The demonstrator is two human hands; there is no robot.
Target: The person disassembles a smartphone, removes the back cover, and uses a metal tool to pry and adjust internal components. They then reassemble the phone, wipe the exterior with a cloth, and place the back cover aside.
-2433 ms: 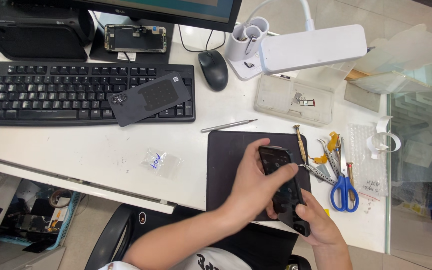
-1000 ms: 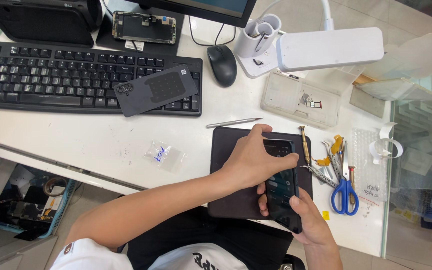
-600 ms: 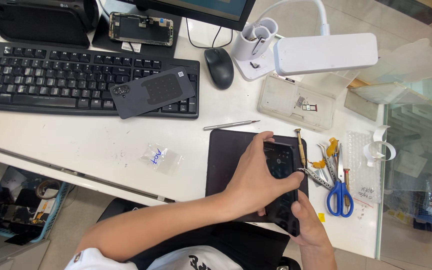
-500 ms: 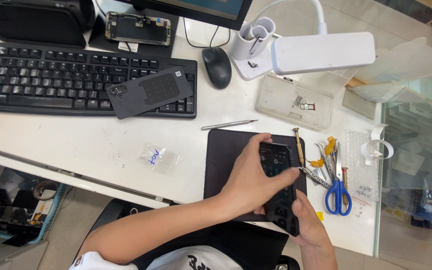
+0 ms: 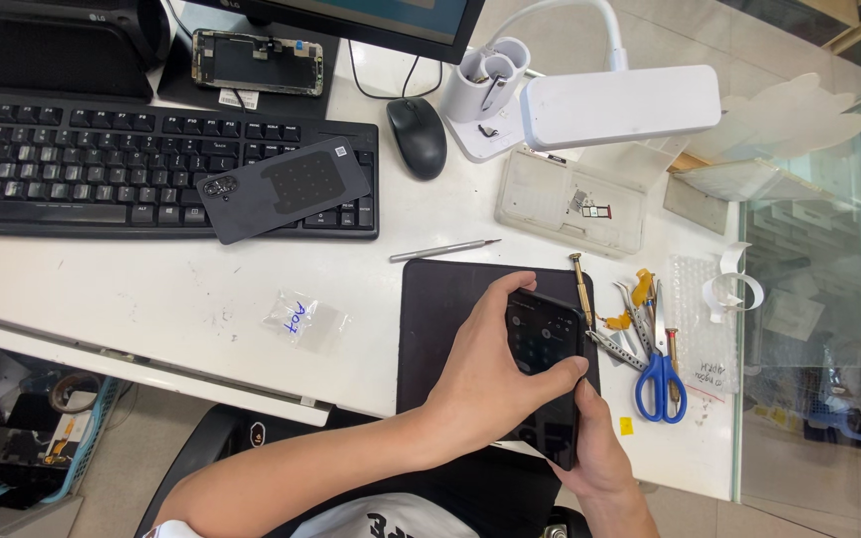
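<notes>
We hold a dark smartphone (image 5: 547, 369) over the black work mat (image 5: 440, 319), close to our body, so it stays under our eyes and any small part that falls lands on the mat. Our left hand (image 5: 485, 374) is closed around its upper half, thumb at the top edge and fingers at the right side. Our right hand (image 5: 600, 448) supports the lower end from below; its fingers are mostly hidden behind the phone, so we cannot tell how firmly they close.

The tools lie just to the right of the mat: a screwdriver (image 5: 580, 289), tweezers (image 5: 618, 349) and blue scissors (image 5: 660, 374), all within short reach. The near edge of the bench (image 5: 151, 329) runs just under our wrists, so there is little room toward us. To the left, the white surface is more open, with only a small plastic bag (image 5: 301, 319). Behind it a keyboard (image 5: 92, 169) carries a dark back cover (image 5: 286, 189).
</notes>
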